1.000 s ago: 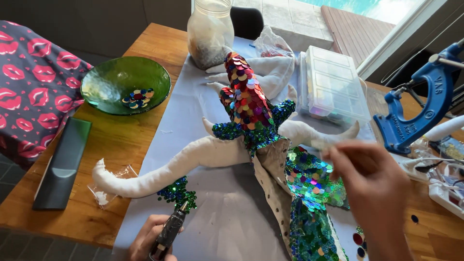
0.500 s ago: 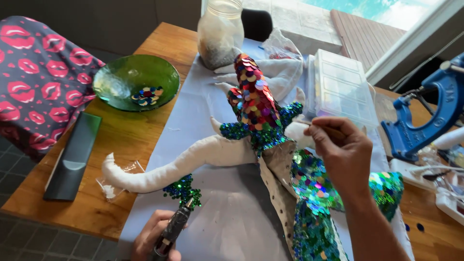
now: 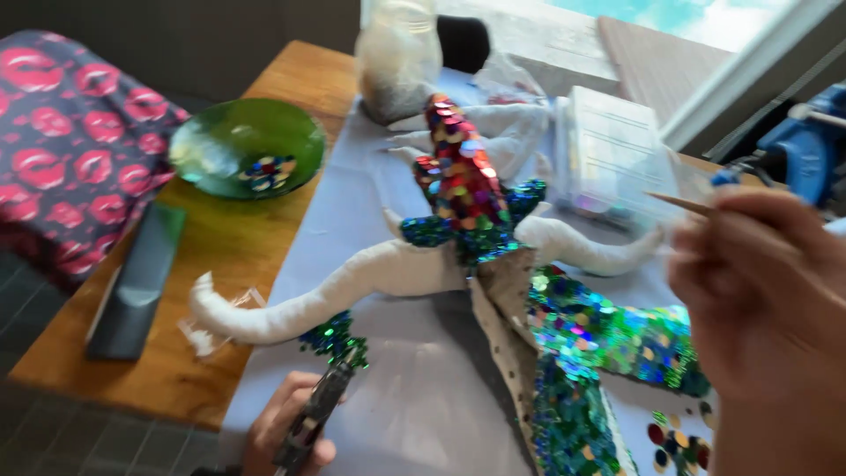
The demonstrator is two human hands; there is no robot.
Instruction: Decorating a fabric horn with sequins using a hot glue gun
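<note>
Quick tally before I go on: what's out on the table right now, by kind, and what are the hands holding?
Sequinned white figure: 1
Green glass bowl of loose sequins: 1
Glass jar: 1
Clear plastic compartment box: 1
Dark flat case: 1
Glue gun, in left hand: 1
Thin wooden stick, in right hand: 1
Total: 7

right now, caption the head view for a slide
Left hand holds a glue gun beside a sequinned white fabric figure; right hand pinches a thin stick.

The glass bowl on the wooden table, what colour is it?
The bowl is green, with multicoloured sequins inside; the head view shows it.
</note>
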